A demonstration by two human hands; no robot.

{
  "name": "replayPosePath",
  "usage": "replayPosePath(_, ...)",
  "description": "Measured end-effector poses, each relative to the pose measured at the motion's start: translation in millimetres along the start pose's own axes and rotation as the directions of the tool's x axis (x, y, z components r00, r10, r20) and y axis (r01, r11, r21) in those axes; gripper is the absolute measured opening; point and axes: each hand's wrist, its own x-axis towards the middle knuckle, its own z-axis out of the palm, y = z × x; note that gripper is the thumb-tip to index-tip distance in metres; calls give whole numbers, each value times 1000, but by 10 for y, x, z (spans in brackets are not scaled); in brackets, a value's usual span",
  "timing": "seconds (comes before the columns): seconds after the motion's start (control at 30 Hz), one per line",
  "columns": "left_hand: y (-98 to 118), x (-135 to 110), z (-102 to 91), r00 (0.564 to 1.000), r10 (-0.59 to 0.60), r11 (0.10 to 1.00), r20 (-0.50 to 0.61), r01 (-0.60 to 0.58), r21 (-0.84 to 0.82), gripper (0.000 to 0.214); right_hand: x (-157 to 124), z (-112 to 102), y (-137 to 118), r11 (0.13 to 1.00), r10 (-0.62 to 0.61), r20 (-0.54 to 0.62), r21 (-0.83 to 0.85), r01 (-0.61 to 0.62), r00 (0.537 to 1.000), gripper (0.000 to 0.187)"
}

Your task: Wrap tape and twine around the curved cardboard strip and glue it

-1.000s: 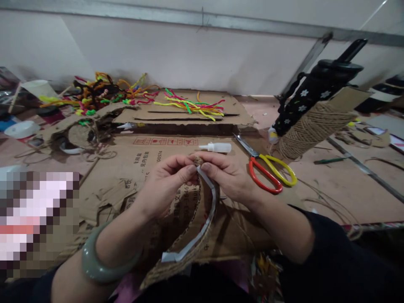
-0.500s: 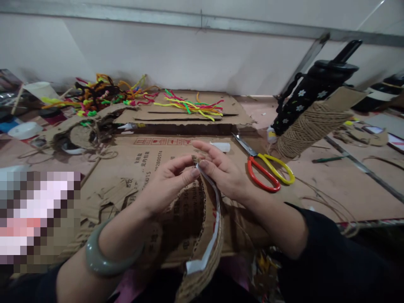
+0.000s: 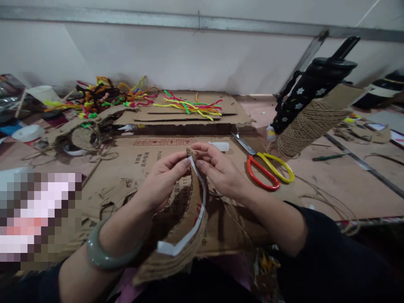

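Observation:
Between both hands, a curved cardboard strip (image 3: 189,210) is held by its far end, its near end reaching down toward my lap. White tape (image 3: 199,210) runs along its inner face, and twine-like ridges line its outer edge. My left hand (image 3: 168,179) pinches the tip from the left with thumb and fingers. From the right, my right hand (image 3: 219,170) grips the same tip, thumb beside the tape. A bangle circles my left wrist. Under the hands lies a printed cardboard box (image 3: 148,168). Scissors (image 3: 263,164) with red and yellow handles rest right of my right hand.
A twine spool (image 3: 311,126) and a black flowered bottle (image 3: 303,94) stand at the right. Coloured pipe cleaners (image 3: 192,105) lie on cardboard at the back, with a tangled pile (image 3: 104,94) farther left. A white tube (image 3: 219,146) lies behind my right hand. Paint jars sit at the left.
The strip's near end has swung left and its taped face shows more broadly. Both hands have shifted slightly left, and the right fingers have curled closer round the tip.

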Motion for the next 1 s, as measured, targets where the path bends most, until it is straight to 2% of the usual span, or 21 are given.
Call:
replayPosePath(0.13, 35, -23, 21, 997, -44, 999, 68, 44, 11, 25, 13, 0, -25, 986, 75, 12, 147, -76, 997, 31)
replayPosePath(0.23, 45, -29, 21, 994, -63, 998, 85, 64, -5, 25, 9, -1, -38, 986, 91, 14, 136, -92, 996, 34)
replayPosePath(0.3, 43, -28, 15, 994, -61, 998, 86, 62, -12, 23, -1, -5, -43, 997, 45, 9, 68, -46, 999, 35)
replayPosePath(0.4, 35, -26, 0, 994, -73, 997, 80, 76, -28, 23, -21, -25, -59, 988, -29, -15, -149, 26, 999, 33)
replayPosePath(0.5, 22, -25, -16, 994, -84, 995, 70, 87, -50, 24, -40, -65, -85, 919, -62, -65, -392, 32, 996, 33)
replayPosePath(0.57, 13, -24, -22, 995, -83, 994, 59, 86, -65, 22, -48, -90, -102, 868, -132, -119, -492, 57, 984, 28)
replayPosePath(0.67, 12, -25, -10, 996, -82, 992, 39, 85, -88, 18, -59, -106, -131, 820, -309, -168, -546, 173, 936, 16)
replayPosePath(0.73, 29, -31, 11, 995, -91, 993, 41, 94, -77, 19, -68, -102, -156, 795, -390, -143, -551, 254, 910, 11)
replayPosePath(0.87, 79, -45, 42, 995, -85, 996, 52, 85, 8, 26, -85, -92, -206, 736, -466, -31, -568, 368, 884, 12)
replayPosePath(1.0, 82, -46, 33, 993, -89, 992, 79, 81, 101, 29, -86, -94, -223, 692, -511, 3, -592, 413, 860, 11)
